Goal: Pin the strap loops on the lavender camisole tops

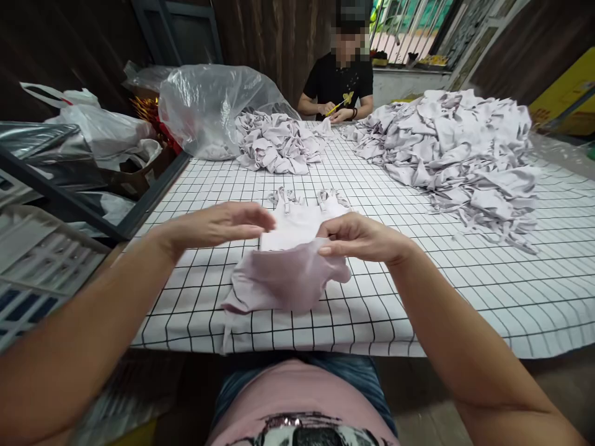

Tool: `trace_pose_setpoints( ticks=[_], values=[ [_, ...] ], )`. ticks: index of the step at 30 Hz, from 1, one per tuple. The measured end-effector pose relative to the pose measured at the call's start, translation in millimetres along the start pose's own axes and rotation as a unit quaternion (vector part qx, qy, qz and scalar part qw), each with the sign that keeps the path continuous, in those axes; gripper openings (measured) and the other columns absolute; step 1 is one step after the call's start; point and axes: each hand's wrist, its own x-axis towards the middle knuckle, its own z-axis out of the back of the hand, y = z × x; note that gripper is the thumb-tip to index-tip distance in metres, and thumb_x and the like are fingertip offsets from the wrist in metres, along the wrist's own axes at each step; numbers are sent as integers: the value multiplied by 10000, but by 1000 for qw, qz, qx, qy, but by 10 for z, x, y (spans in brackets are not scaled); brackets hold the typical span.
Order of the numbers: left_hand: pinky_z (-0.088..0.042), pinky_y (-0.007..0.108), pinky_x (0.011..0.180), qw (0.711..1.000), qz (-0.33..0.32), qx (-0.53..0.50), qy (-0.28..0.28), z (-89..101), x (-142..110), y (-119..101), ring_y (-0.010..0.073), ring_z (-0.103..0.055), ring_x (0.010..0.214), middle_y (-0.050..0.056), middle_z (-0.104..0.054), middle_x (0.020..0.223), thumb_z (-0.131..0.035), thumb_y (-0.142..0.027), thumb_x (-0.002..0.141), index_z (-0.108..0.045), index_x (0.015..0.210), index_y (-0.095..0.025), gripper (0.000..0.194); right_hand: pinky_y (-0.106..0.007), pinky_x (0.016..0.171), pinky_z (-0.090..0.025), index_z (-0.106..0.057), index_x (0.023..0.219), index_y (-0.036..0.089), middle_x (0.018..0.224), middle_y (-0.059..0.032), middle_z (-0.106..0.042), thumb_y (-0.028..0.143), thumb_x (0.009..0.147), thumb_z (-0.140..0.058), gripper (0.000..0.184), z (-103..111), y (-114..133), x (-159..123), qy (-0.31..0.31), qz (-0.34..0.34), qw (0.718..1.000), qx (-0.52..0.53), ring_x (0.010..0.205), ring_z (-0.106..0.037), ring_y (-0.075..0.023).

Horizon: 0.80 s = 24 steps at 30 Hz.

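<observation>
A pale lilac strappy top (283, 279) lies on the checked tablecloth in front of me, its thin straps toward the far side. My right hand (353, 238) pinches the fabric at the top's right side between thumb and fingers, raising part of it off the cloth. At the left edge, my left hand (227, 222) hovers with fingers stretched out and slightly blurred, apparently not gripping anything. Between the hands a whiter part of the top shows; whether it is lining or a separate layer I cannot tell.
A large heap of similar lilac garments (460, 136) covers the right rear, with a smaller pile (279, 142) beside a clear plastic bag (199, 105). Across the checked table (186, 272) sits a person (341, 80) holding yellow-handled scissors or snips. Bags and boxes crowd the left.
</observation>
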Motion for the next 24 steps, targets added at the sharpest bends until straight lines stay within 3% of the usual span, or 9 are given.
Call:
trace_pose_setpoints(
  ticks=[1,3,6,11,15,18,20,22,24],
  values=[
    [-520,301,764,999,-26,-10,19,-110,100,-88,219,-627,995,78,-666,1104,-602,-471,831,-646,1122,-246,371,-185,536,-393,-629,841,119,667,18,-563,390,856,-656,273,-35,41,69,-11,6,1000,-17,591,-499,-71],
    [-522,270,662,998,-48,-24,44,-289,255,-260,197,-656,859,73,-690,982,-590,-475,840,-674,1050,-229,334,-183,545,-393,-647,865,121,714,6,-582,385,851,-664,265,-78,110,174,-46,20,998,-35,623,-507,-73],
    [-451,217,473,999,-15,-46,22,-343,313,-425,139,-608,577,39,-664,705,-601,-493,834,-698,815,-186,322,-176,540,-399,-652,908,125,805,-19,-616,380,853,-664,261,-38,159,185,-85,35,996,-3,661,-537,-78],
    [-390,157,392,982,21,-176,-70,21,10,-409,78,-527,443,-4,-604,567,-748,-445,719,-666,704,-146,310,-161,470,-378,-641,836,122,717,-2,-596,342,824,-703,229,242,109,-133,-78,31,996,42,577,-533,-67],
    [-352,133,377,947,-12,-243,-209,275,-280,-296,50,-482,400,-43,-557,510,-817,-383,636,-622,684,-140,316,-167,416,-343,-624,744,137,625,12,-572,332,815,-709,224,511,21,-434,-130,29,990,49,496,-505,-63],
    [-455,195,477,923,-60,-266,-271,328,-376,-244,103,-578,536,-11,-644,652,-840,-358,582,-614,667,-151,318,-183,440,-371,-639,718,150,632,4,-583,346,787,-731,227,648,-15,-576,-178,27,983,40,526,-529,-80],
    [-510,269,581,920,-87,-270,-270,332,-374,-233,158,-619,656,19,-675,742,-827,-379,572,-606,648,-156,323,-208,485,-419,-661,728,161,681,-13,-608,356,763,-750,217,683,-7,-621,-200,36,979,27,582,-563,-104],
    [-483,278,544,933,-83,-257,-239,334,-339,-236,152,-584,584,24,-629,640,-786,-435,606,-595,624,-158,337,-234,520,-449,-672,732,174,720,-24,-624,361,745,-763,209,675,30,-635,-221,55,973,20,618,-581,-122],
    [-410,247,464,960,-40,-216,-171,338,-297,-245,119,-513,476,10,-560,536,-759,-473,639,-613,625,-156,350,-249,535,-459,-680,745,187,738,-28,-633,354,736,-770,189,641,86,-632,-235,74,969,19,633,-587,-132]
  ],
)
